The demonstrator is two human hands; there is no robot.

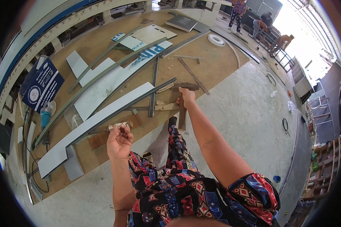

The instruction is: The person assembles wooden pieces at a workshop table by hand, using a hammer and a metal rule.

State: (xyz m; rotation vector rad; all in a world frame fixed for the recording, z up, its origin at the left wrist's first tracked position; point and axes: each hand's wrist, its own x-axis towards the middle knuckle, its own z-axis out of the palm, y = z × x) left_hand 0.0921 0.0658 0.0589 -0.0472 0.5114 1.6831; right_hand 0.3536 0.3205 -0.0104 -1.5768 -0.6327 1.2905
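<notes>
My right hand (187, 97) is closed around a dark brown, roughly T-shaped tool (182, 119) at the table's near edge. Its exact kind is unclear. Just left of that hand lie two pale, tape-wrapped handles (166, 106), partly hidden. My left hand (120, 141) is turned palm up, fingers curled in. Its fingertips meet a tape-wrapped handle (121, 124) lying beyond them, and whether they grip it or a small piece is hard to make out. Between the hands and the far side runs a long white panel strip (113, 108) with a dark edge.
Metal strips, white panels (102, 92) and a dark flat box (182, 22) lie on the brown table (212, 60). A blue box (43, 85) and a blue-bodied power tool (45, 118) are at left. A white tape roll (216, 40) is at far right. Several people work beyond.
</notes>
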